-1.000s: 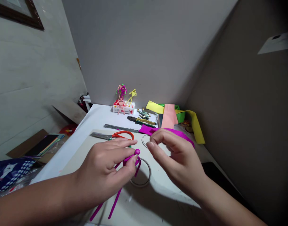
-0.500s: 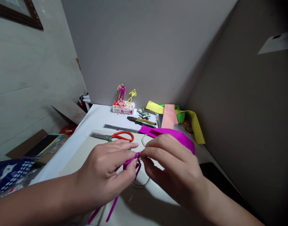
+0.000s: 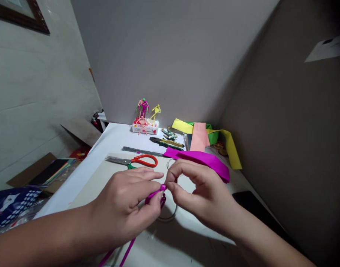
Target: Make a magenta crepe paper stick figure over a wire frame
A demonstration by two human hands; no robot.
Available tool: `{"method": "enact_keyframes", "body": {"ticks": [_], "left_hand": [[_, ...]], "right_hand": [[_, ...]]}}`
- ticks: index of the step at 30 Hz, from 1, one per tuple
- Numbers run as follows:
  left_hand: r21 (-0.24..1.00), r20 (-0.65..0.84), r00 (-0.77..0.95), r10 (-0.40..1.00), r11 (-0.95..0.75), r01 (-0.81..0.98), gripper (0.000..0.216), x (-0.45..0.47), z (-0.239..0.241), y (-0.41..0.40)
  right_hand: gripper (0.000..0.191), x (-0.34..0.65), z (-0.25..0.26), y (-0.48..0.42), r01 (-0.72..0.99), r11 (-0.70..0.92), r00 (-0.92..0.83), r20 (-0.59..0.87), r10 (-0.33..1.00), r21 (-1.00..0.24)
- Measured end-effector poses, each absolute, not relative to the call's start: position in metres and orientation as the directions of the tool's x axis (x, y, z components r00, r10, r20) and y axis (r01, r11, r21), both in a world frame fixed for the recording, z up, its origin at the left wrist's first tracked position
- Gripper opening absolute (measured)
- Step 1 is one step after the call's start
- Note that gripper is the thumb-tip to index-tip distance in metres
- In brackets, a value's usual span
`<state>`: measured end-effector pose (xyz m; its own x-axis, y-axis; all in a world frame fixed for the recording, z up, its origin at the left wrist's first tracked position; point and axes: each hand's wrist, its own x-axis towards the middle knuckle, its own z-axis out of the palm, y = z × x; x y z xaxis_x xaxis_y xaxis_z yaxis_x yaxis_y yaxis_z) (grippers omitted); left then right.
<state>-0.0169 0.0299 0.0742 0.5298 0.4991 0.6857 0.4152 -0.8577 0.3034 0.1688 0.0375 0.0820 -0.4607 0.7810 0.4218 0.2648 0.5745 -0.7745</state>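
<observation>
Head view: L hand (image 3: 122,207) and R hand (image 3: 205,200) are together at the fingertips, both pinching the small knotted top of a magenta-wrapped wire piece (image 3: 155,194). Its two long ends (image 3: 128,252) run down from under L hand, past the bottom edge of frame.

Just under and beyond the hands, a thin wire ring (image 3: 171,215) lies on a pale board (image 3: 103,189), partly hidden by R hand. A magenta paper strip (image 3: 200,160) lies just past R knuckles. Past L fingers are orange-handled scissors (image 3: 142,160), w/ a bundle of grey wires (image 3: 140,151) behind them. Farther ahead of R hand are pliers (image 3: 165,142) and loose yellow, peach and green paper strips (image 3: 199,136).

Well beyond both hands, on the white table (image 3: 114,133), a small white box (image 3: 145,128) holds pink and yellow wire figures (image 3: 142,108) standing upright, plus a flatter pink one at its front. Print on box too small to read. Far left of L hand: a blue dotted bag (image 3: 11,202).
</observation>
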Motion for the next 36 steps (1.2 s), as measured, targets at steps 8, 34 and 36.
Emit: {"method": "enact_keyframes", "body": {"ticks": [8, 34, 36], "left_hand": [[0.268, 0.683, 0.551, 0.48, -0.866, 0.423, 0.019, -0.017, 0.076, 0.031], [0.476, 0.5, 0.56, 0.66, -0.75, 0.459, 0.022, -0.023, 0.082, 0.02], [0.508, 0.465, 0.557, 0.688, -0.723, 0.469, 0.021, -0.023, 0.084, 0.019]], "right_hand": [[0.01, 0.172, 0.078, 0.042, 0.211, 0.459, -0.491, 0.313, 0.813, -0.863], [0.01, 0.182, 0.084, 0.033, 0.267, 0.868, -0.618, 0.617, 0.488, -0.419], [0.008, 0.18, 0.082, 0.032, 0.283, 0.869, -0.591, 0.64, 0.491, -0.406]]}}
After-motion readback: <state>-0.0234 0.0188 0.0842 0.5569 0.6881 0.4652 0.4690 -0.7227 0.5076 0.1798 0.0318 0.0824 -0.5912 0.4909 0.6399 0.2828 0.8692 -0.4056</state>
